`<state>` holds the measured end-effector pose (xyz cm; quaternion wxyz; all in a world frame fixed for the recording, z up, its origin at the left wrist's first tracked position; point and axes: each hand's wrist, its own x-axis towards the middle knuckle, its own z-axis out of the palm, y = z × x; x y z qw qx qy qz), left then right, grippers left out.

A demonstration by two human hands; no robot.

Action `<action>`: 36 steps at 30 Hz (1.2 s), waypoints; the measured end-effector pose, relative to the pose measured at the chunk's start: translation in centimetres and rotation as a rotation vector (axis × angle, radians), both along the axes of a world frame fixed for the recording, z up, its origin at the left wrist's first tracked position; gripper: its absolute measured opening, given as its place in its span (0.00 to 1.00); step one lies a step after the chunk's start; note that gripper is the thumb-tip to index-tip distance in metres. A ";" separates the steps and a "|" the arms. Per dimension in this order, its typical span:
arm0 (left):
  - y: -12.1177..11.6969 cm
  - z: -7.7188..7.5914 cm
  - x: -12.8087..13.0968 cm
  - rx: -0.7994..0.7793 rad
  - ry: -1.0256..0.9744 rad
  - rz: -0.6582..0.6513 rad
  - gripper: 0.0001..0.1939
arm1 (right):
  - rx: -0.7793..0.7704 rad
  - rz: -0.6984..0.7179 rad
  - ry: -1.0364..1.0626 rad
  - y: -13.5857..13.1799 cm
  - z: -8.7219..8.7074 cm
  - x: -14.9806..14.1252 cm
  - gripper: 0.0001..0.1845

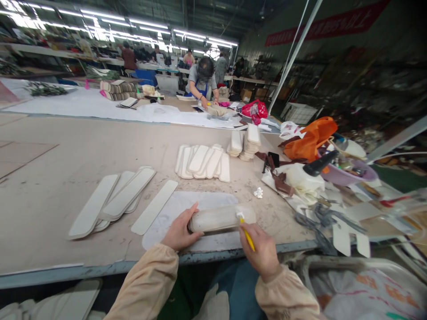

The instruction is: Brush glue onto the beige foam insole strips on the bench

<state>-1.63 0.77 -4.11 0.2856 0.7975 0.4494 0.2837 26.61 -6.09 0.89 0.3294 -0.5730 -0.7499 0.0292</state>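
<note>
My left hand grips the left end of a stack of long pale strips with rounded ends, thumb in front and fingers behind. In my right hand is a yellow-handled brush, its white head touching the top strip near the right end. Under the stack lies a white sheet. One loose strip rests partly on the sheet's left side. Farther left is a fanned pile of similar strips. Whether the brush head carries glue cannot be made out.
More strips lie fanned behind the sheet, beside upright-edged stacks. To the right are a crumpled white scrap, a white bottle with a black nozzle, scissors and a purple basin. A co-worker works across the table.
</note>
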 end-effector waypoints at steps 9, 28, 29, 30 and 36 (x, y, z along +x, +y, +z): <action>0.0 -0.1 0.1 0.012 0.009 0.000 0.46 | 0.055 -0.158 -0.217 0.0 0.0 1.4 0.11; 0.0 -0.3 0.1 0.013 0.025 0.000 0.45 | -0.134 0.178 0.229 -0.2 0.2 -4.0 0.11; 0.0 -0.3 0.1 0.017 0.027 0.000 0.44 | -0.156 0.139 0.387 -0.1 0.1 -3.9 0.11; 0.0 -0.3 0.1 0.022 0.030 0.000 0.44 | -0.179 0.058 0.543 0.0 -0.2 -3.5 0.11; -0.1 0.2 0.3 0.025 0.038 0.006 0.44 | -0.225 -0.440 0.952 1.1 -1.6 2.5 0.21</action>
